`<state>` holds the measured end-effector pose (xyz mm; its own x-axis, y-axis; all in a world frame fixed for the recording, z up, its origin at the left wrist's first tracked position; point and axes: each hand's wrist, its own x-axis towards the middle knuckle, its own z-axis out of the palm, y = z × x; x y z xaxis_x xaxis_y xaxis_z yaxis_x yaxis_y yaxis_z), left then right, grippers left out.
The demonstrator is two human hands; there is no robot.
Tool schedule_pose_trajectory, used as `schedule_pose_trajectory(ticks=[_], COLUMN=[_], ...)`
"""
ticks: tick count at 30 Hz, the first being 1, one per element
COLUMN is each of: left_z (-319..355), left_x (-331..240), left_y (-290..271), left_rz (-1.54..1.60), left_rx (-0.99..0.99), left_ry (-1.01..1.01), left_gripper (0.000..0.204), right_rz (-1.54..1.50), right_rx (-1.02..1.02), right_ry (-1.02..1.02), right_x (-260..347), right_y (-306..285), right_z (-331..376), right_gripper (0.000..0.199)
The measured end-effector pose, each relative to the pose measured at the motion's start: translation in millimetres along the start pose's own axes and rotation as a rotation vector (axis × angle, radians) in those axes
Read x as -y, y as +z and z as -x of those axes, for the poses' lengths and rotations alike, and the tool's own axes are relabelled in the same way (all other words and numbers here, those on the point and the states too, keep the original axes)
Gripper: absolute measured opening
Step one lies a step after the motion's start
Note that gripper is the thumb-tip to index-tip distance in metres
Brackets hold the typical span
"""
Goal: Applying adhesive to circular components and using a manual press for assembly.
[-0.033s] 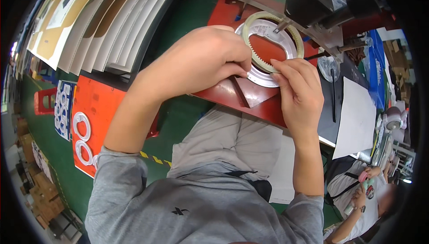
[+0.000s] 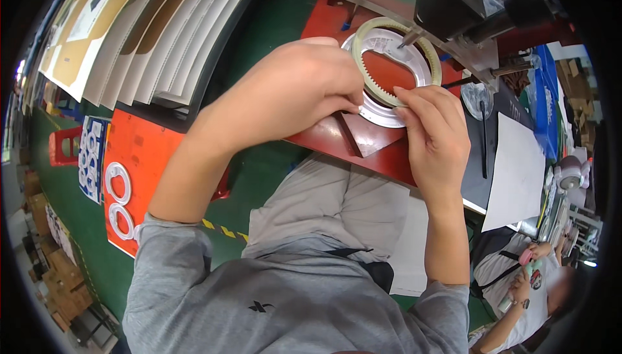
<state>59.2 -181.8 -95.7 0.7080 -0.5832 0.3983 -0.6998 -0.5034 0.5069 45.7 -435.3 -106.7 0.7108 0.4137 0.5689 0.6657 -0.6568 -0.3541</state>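
Note:
A cream ring with inner teeth [image 2: 433, 62] overlaps a white round ring part [image 2: 382, 116] on the red work surface [image 2: 317, 135]. My left hand [image 2: 311, 82] is closed at the near left side of the rings, fingertips pinched at the edge. At the near right side, my right hand [image 2: 437, 130] grips the toothed ring between thumb and fingers, its thumb close to the white ring's rim. My left fingers partly hide both rings. A dark block with a shiny flat face [image 2: 376, 137] lies just in front of them.
A fixture with a black block [image 2: 448, 4] and clear plate overhangs the rings. White rings [image 2: 118, 183] lie on an orange board [image 2: 146, 143] at left, below stacked card sheets [image 2: 155, 36]. White paper [image 2: 515, 169] and a blue bag [image 2: 547, 95] are right. Another person [image 2: 518, 276] works lower right.

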Motion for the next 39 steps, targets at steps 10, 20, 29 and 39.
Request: schedule_pose_trajectory(ticks=[10, 20, 29, 39], left_z=[33.0, 45.6, 46.4, 9.7], left_x=[-19.5, -21.5, -27.3, -14.7], left_y=[26.9, 37.0, 42.6, 51.8], left_rz=[-0.193, -0.113, 0.058, 0.005], left_rx=[-0.254, -0.286, -0.393, -0.621], left_ry=[-0.020, -0.112, -0.205, -0.326], left_gripper=[0.036, 0.050, 0.040, 0.013], right_rz=[0.030, 0.134, 0.127, 0.155], right_rx=[0.040, 0.040, 0.011, 0.041], right_ry=[-0.098, -0.118, -0.049, -0.023], right_x=[-6.2, 11.3, 26.1, 32.0], right_y=[-4.2, 0.2, 11.3, 9.2], right_z=[-9.1, 0.6, 5.4, -1.2], right_gripper=[0.026, 0.029, 0.029, 0.024])
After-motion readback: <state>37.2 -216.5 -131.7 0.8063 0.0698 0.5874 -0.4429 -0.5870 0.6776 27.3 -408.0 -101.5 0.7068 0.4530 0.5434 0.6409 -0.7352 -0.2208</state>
